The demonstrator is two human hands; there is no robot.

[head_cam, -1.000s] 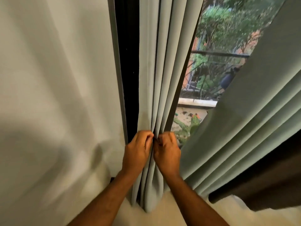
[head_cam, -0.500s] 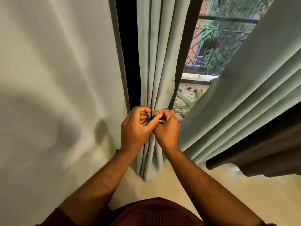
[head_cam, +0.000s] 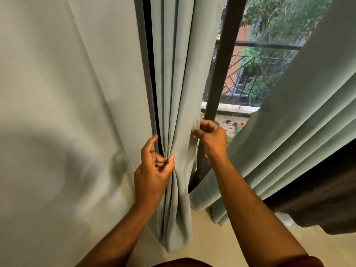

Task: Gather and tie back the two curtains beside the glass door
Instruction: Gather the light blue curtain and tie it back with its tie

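The pale green left curtain [head_cam: 179, 78] hangs in narrow folds beside the dark door frame [head_cam: 224, 60]. My left hand [head_cam: 156, 168] grips its gathered folds at waist height, thumb and fingers curled round the cloth. My right hand [head_cam: 211, 134] pinches the curtain's right edge a little higher, close to the frame. The second pale green curtain [head_cam: 300, 128] slants down across the right side, apart from both hands. No tie-back is visible.
A pale wall [head_cam: 63, 112] fills the left. A dark brown cloth [head_cam: 325, 191] lies under the right curtain near the floor. Through the glass are a balcony railing [head_cam: 256, 74], a ledge and trees. The cream floor [head_cam: 212, 247] shows below.
My hands were together at the curtain's front; now they have parted. The right hand moved up and right to the curtain's edge, the left stayed on the gathered folds.
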